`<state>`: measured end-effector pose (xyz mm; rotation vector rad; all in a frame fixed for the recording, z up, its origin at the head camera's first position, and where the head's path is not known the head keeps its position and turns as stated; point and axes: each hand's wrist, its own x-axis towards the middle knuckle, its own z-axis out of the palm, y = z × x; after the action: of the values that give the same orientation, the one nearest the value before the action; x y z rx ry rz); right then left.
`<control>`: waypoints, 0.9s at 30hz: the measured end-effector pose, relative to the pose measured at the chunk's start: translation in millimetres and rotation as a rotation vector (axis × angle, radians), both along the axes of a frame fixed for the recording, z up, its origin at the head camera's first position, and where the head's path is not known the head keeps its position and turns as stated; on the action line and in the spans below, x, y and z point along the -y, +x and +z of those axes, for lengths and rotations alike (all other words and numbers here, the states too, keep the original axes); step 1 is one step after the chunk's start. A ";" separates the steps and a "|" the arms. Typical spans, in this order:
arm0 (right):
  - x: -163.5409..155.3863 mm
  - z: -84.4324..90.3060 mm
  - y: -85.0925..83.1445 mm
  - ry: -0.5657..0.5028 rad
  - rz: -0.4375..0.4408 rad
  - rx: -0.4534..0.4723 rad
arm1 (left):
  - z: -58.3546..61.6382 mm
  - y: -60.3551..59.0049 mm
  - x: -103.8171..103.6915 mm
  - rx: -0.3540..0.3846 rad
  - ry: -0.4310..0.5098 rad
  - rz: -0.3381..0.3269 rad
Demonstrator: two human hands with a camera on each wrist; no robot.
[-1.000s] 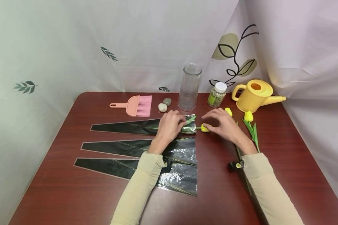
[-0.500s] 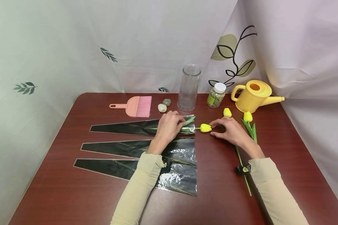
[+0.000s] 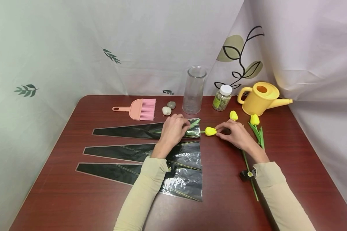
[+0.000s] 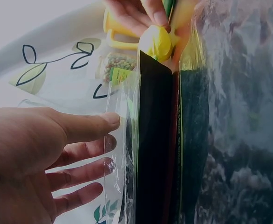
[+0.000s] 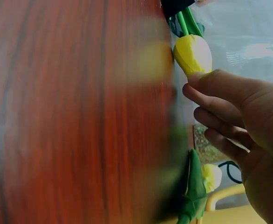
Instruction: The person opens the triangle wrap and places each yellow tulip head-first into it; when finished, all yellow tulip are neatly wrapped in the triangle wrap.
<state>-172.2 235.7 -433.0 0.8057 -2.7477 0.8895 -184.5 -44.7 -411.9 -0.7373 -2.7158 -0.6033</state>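
My left hand (image 3: 174,128) lies over the wide end of the farthest black flower sleeve (image 3: 127,131), thumb and fingers pinching its clear edge in the left wrist view. A yellow tulip (image 3: 210,131) lies with its stem and leaves inside this sleeve, its bud sticking out past the opening on the right. With thumb and forefinger, my right hand (image 3: 234,134) pinches the tip of that bud, as the right wrist view shows. Two further tulips lie by the right hand: one bud (image 3: 233,115) just beyond it, another bud (image 3: 254,119) to its right.
Two more flower sleeves (image 3: 104,150) lie nearer on the brown table (image 3: 225,205). Along the back are a pink dustpan and brush (image 3: 136,109), two stones (image 3: 166,111), a glass vase (image 3: 193,93), a white-capped jar (image 3: 222,98) and a yellow watering can (image 3: 258,98).
My right hand has drawn back to the right from over the bud, and its thumb and forefinger now meet at the bud's tip. The left hand has stayed on the sleeve.
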 end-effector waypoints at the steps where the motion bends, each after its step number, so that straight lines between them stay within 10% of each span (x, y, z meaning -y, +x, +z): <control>1: 1.4 -0.5 -0.3 -0.012 -0.001 0.000 | -0.1 0.1 -0.2 -0.001 -0.002 0.000; 27: 49.9 -4.5 -12.2 -0.109 -0.014 0.080 | 0.0 1.9 -6.3 -0.003 -0.025 -0.004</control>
<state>-184.4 185.8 -437.5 0.7465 -2.7404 1.0808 -182.6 -38.3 -411.9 -0.7493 -2.7246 -0.5706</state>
